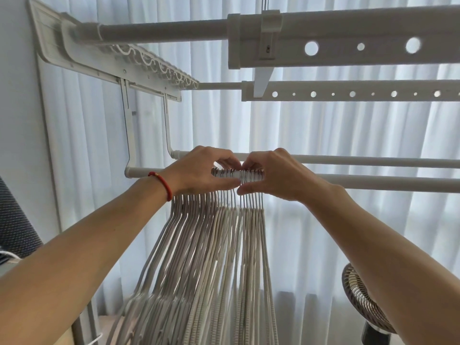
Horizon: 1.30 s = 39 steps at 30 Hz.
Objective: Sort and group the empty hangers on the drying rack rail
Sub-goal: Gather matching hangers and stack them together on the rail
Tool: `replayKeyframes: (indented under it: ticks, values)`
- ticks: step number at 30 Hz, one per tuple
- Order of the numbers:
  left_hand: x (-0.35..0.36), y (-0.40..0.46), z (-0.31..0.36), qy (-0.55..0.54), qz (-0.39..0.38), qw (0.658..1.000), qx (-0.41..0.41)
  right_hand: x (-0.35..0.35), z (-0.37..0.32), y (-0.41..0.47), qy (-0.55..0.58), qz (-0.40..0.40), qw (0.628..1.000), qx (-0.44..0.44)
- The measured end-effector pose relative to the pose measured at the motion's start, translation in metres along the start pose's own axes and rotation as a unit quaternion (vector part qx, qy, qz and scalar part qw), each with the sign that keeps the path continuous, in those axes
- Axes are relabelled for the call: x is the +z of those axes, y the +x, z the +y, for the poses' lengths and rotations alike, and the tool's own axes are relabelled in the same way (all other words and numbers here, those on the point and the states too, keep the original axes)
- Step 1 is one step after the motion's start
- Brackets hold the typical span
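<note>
1. I have both hands up at the near rail (pixel 373 181) of the drying rack, where the empty hangers (pixel 219 245) hang in one dense bunch just left of the rail's middle.
2. My left hand (pixel 199 170) curls over the hook tops, thumb under the rail, pinching the left part of the bunch.
3. My right hand (pixel 271 173) mirrors it, fingers over and thumb under, pinching the hooks (pixel 251 175) on the right part; the two hands almost touch.
4. Judging from this, most of the grouping is done: the hooks sit packed side by side, and the rail to the right is bare.
5. What seems left: the darker grey hangers on the left and the paler ones on the right meet in the middle, so I would check that boundary and close small gaps between hooks.
</note>
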<state>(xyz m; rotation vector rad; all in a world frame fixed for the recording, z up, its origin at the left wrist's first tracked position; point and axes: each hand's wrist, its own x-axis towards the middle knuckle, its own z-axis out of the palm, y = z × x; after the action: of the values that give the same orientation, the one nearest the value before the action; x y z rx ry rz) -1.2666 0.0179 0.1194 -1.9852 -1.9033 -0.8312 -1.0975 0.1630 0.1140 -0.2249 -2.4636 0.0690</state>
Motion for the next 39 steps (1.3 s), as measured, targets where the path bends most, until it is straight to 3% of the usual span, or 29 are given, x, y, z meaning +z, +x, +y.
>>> replayKeyframes:
  ticks: [30, 36, 39]
  values:
    - [-0.011, -0.004, 0.005, 0.022, -0.017, 1.000, 0.003, -0.009, 0.000, -0.014, -0.004, -0.008, 1.000, 0.011]
    - [-0.048, -0.044, -0.030, 0.131, -0.038, 0.987, -0.085, -0.009, 0.002, -0.018, -0.041, -0.011, 0.999, -0.024]
    - [-0.052, -0.060, -0.044, 0.131, -0.054, 0.980, -0.140, 0.000, -0.016, -0.004, -0.090, 0.008, 0.994, -0.063]
